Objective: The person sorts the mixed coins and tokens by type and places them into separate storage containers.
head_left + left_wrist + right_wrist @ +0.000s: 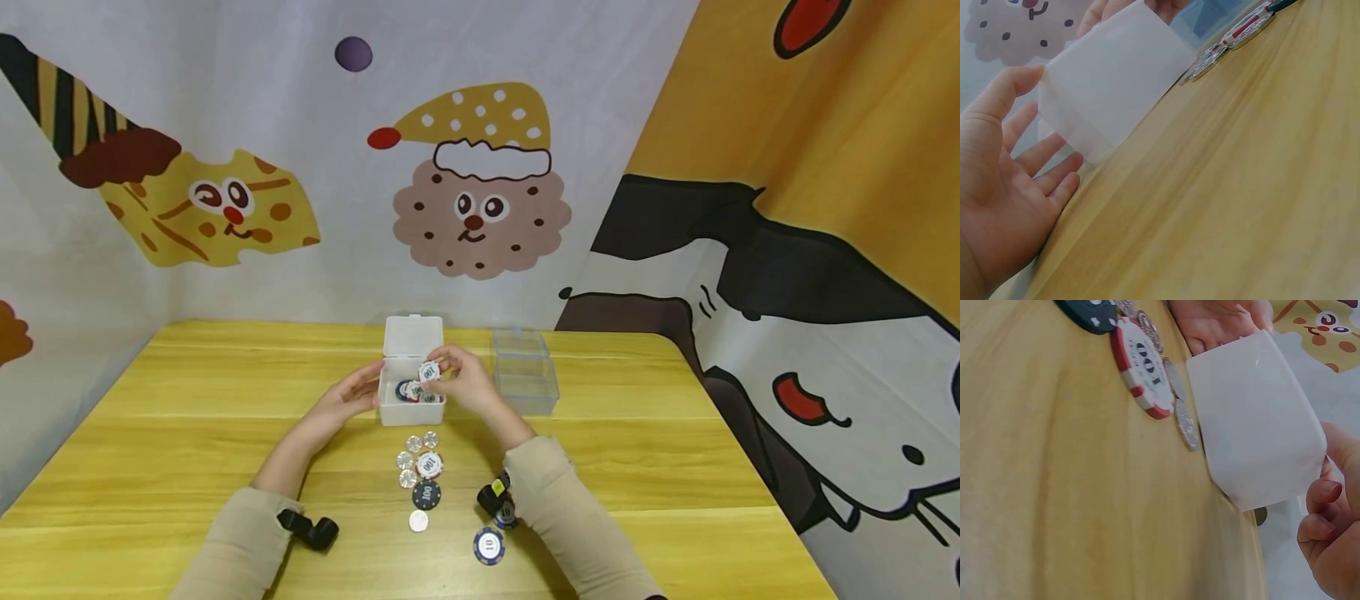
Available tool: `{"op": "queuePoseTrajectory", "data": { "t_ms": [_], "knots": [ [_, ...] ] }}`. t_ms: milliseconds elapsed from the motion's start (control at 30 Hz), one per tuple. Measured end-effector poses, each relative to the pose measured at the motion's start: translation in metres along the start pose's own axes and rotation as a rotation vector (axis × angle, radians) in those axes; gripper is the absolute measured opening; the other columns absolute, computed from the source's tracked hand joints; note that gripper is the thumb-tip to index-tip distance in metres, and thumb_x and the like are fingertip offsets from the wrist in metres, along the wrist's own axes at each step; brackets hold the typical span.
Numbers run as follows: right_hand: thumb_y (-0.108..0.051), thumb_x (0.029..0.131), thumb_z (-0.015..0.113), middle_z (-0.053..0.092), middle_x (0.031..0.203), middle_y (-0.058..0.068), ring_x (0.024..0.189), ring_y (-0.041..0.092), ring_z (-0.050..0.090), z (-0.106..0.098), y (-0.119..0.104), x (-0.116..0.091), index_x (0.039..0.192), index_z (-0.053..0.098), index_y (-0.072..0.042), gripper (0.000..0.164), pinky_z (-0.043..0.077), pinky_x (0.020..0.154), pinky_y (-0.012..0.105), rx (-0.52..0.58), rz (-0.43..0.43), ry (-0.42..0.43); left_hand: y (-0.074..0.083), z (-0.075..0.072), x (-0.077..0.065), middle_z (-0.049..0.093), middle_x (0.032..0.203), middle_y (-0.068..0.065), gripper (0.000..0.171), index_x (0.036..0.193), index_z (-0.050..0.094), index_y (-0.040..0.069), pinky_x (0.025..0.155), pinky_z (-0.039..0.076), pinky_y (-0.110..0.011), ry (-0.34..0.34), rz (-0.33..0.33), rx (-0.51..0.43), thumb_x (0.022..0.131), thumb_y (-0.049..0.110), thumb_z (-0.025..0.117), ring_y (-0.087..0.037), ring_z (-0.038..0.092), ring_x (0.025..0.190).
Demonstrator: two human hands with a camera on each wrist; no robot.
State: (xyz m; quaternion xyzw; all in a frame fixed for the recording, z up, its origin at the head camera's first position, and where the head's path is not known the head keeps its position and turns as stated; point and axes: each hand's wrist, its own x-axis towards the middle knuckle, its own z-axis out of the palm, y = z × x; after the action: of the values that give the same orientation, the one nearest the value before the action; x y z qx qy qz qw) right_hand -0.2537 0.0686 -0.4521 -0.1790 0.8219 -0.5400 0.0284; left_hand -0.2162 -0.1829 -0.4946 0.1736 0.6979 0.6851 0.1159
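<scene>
A white box [412, 414] stands on the table with its lid [413, 335] raised. My left hand [347, 402] touches its left side, fingers mostly straight and spread in the left wrist view. Over the box's right part, my right hand [468, 381] pinches a white poker chip [429, 371] between thumb and fingers. More poker chips [408, 390] lie inside, partly overlapping. In front of the box are several silvery coins [407, 478], a red-and-white poker chip [1144, 369] marked 100, a black poker chip [427, 495] and a pale disc [418, 521].
Right of the white box stands a clear plastic container [527, 379] with compartments. A blue poker chip [489, 547] lies near the front; another blue poker chip [506, 518] is partly hidden by the right wrist camera [492, 497]. A patterned curtain [300, 292] hangs behind the table.
</scene>
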Motion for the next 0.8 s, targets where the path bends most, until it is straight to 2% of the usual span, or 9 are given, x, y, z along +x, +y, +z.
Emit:
{"op": "queuePoseTrajectory", "data": {
  "t_ms": [167,333,567,667,800],
  "knots": [
    [-0.005,0.073,0.082,0.061,0.08,0.0,0.065,0.014,0.048,0.003,0.004,-0.001,0.105,0.064,-0.006,0.037,0.039,0.056,0.022,-0.008,-0.025,0.007,0.0,0.0,0.0,0.025,0.153,-0.021,0.061,0.15,0.027,0.005,0.108,0.021,-0.057,-0.003,0.0,-0.004,0.096,0.004,0.054,-0.043,0.026,0.136],
    [-0.003,0.075,0.081,0.061,0.081,0.002,0.059,0.013,0.044,0.004,0.004,-0.003,0.106,0.064,-0.003,0.035,0.037,0.052,0.021,-0.003,-0.049,0.011,0.001,0.0,-0.001,0.025,0.153,-0.02,0.061,0.15,0.028,0.007,0.108,0.02,-0.057,0.0,-0.007,0.005,0.096,0.007,0.055,-0.042,0.026,0.137],
    [-0.002,0.078,0.077,0.064,0.091,0.012,0.05,0.009,0.039,0.002,0.003,-0.006,0.107,0.065,-0.002,0.032,0.036,0.045,0.019,0.012,-0.07,0.009,0.002,0.001,0.0,0.025,0.153,-0.02,0.06,0.151,0.027,0.007,0.109,0.02,-0.056,-0.005,-0.005,0.01,0.097,0.007,0.054,-0.041,0.026,0.137],
    [-0.001,0.079,0.077,0.064,0.098,0.02,0.052,0.012,0.042,0.0,-0.002,-0.01,0.109,0.064,-0.001,0.033,0.037,0.045,0.018,0.024,-0.078,0.004,0.003,0.001,-0.001,0.026,0.153,-0.02,0.06,0.151,0.028,0.007,0.109,0.02,-0.056,-0.001,-0.009,0.012,0.096,0.007,0.054,-0.041,0.026,0.137],
    [-0.004,0.079,0.077,0.063,0.104,0.021,0.056,0.015,0.043,-0.004,-0.004,-0.015,0.112,0.064,-0.001,0.035,0.037,0.047,0.019,0.027,-0.073,-0.003,0.003,0.001,-0.001,0.026,0.153,-0.019,0.06,0.151,0.028,0.007,0.109,0.02,-0.056,0.006,-0.016,0.017,0.096,0.007,0.055,-0.041,0.025,0.137]
  ]
}}
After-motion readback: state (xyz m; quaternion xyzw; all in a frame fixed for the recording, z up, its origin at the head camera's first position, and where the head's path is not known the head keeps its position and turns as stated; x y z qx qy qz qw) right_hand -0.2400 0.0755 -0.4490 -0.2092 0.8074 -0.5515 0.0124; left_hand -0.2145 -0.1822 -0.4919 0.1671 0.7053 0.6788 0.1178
